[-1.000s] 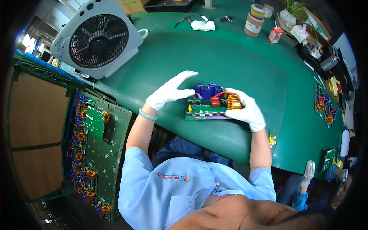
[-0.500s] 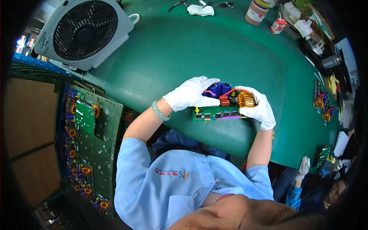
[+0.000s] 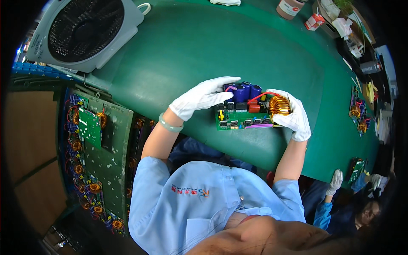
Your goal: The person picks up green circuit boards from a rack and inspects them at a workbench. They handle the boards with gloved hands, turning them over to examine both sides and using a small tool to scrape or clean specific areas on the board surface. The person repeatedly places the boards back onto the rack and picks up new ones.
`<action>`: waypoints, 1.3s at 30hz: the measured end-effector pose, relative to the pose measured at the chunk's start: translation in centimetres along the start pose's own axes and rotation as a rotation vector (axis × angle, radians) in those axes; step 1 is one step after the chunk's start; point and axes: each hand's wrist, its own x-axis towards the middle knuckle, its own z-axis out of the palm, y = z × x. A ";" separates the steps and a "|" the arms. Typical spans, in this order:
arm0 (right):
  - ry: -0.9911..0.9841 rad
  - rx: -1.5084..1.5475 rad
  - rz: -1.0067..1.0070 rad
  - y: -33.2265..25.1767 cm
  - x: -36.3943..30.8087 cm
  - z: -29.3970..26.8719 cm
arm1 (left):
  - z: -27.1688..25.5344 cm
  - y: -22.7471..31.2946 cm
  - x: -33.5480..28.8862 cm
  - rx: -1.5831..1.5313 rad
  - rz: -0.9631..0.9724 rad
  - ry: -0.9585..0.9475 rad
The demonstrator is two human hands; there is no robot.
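Note:
A green circuit board (image 3: 250,118) is held over the bench in front of me. It carries dark blue cylindrical capacitors (image 3: 240,93), red and purple wires, a red block-shaped component (image 3: 253,107) and a copper-wound coil (image 3: 279,105). My right hand (image 3: 298,119), in a white glove, is closed round the coil end, with the thumb in front and fingers behind. At the other end, my gloved left hand (image 3: 202,97) is open, its fingers stretched out behind the capacitors and its thumb apart, beside them. Whether the left fingertips touch the board is hard to tell.
A grey box fan (image 3: 87,29) stands at the far left. On my left, a rack (image 3: 106,157) holds several similar boards (image 3: 90,127). More boards (image 3: 357,110) lie on the right of the green bench (image 3: 182,46), near a co-worker's gloved hand (image 3: 335,182). A jar (image 3: 290,7) stands at the back.
My left hand has loosened from the capacitors, its thumb drawing back to the left. The board has tilted so more of its face shows. My right hand still grips the coil end.

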 end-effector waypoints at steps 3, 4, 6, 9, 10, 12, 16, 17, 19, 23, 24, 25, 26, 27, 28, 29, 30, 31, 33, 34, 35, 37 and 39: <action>-0.011 -0.001 -0.003 -0.1 -0.1 0.0 | 0.0 0.4 -1.6 -0.148 0.070 -0.001; -0.006 0.006 -0.017 0.3 -0.2 0.0 | 0.1 0.6 -2.1 -0.098 0.085 0.048; -0.002 0.021 -0.050 0.8 -0.4 0.1 | 0.2 1.0 -3.2 0.004 0.116 0.154; 0.007 0.007 -0.063 0.9 -0.5 0.2 | 0.9 0.8 -4.8 -0.007 0.166 0.260; 0.007 0.018 -0.060 0.9 -0.5 0.2 | 1.2 0.8 -5.2 -0.010 0.179 0.288; 0.005 0.038 -0.055 1.0 -0.6 0.2 | 2.8 1.9 -6.2 0.026 0.041 0.371; -0.010 0.016 -0.101 1.0 -0.5 -0.1 | 3.8 1.6 -5.9 0.623 0.185 0.347; -0.014 0.011 -0.092 1.0 -0.5 -0.1 | 4.4 2.3 -5.6 0.733 0.218 0.338; -0.019 0.011 -0.094 1.0 -0.5 -0.1 | 4.8 3.4 -4.9 0.824 0.231 0.326; -0.016 0.058 -0.075 1.0 -0.6 0.1 | 4.8 3.9 -4.3 0.887 0.170 0.272; -0.020 0.067 -0.056 0.9 -0.6 0.2 | 4.8 3.7 -4.4 0.848 0.168 0.250; -0.015 0.093 -0.039 1.0 -0.6 0.1 | 4.8 3.5 -4.4 0.808 0.166 0.230; -0.012 0.120 -0.022 1.2 -0.6 -0.1 | 4.8 3.2 -4.5 0.769 0.164 0.210; -0.019 0.143 0.002 1.2 -0.5 -0.3 | 5.0 2.8 -4.6 0.715 0.153 0.218; -0.017 0.180 0.014 1.1 -0.4 -0.4 | 5.2 2.7 -4.7 0.667 0.146 0.221; -0.017 0.218 0.026 0.9 -0.1 -0.6 | 5.3 2.6 -4.8 0.619 0.140 0.224; -0.016 0.248 0.041 0.8 0.1 -0.7 | 5.3 2.3 -4.8 0.565 0.139 0.229; 0.007 0.197 0.039 0.8 0.2 -0.6 | 5.3 1.8 -4.8 0.516 0.179 0.220; 0.003 0.175 0.048 0.8 0.5 -0.7 | 5.4 1.7 -5.1 0.481 0.196 0.225; 0.003 0.166 0.054 0.9 0.7 -0.8 | 5.4 1.6 -5.2 0.463 0.203 0.226; -0.012 0.107 0.082 1.1 0.9 -1.1 | 5.4 1.4 -5.3 0.462 0.237 0.245; -0.036 0.117 0.088 1.3 1.2 -1.5 | 5.3 0.3 -5.2 0.330 0.287 0.254; -0.036 0.119 0.092 1.4 1.3 -1.6 | 5.0 -0.2 -5.3 0.249 0.327 0.251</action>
